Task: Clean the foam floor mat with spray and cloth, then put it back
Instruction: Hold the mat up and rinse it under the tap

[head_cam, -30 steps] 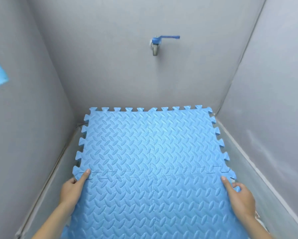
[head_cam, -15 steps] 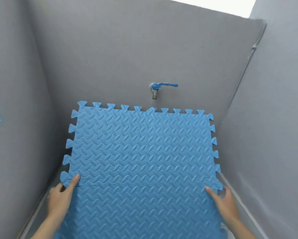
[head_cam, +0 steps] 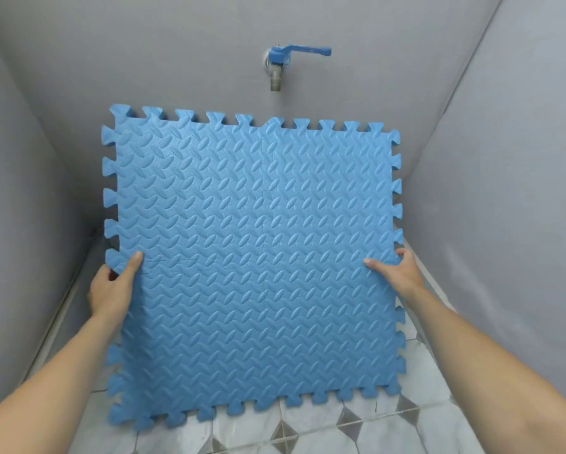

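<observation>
Lifted higher than before, mat [head_cam: 252, 257] now fills frame centre, upright below tap [head_cam: 276, 65]; we clamp left hand [head_cam: 113, 290] and right hand [head_cam: 396, 273] on its side edges.

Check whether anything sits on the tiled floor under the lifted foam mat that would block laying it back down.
Nothing visible does. Both hands, left and right, hold the foam mat by its side edges, and the tiled floor showing below it is bare. The floor hidden behind the mat cannot be checked.
</observation>
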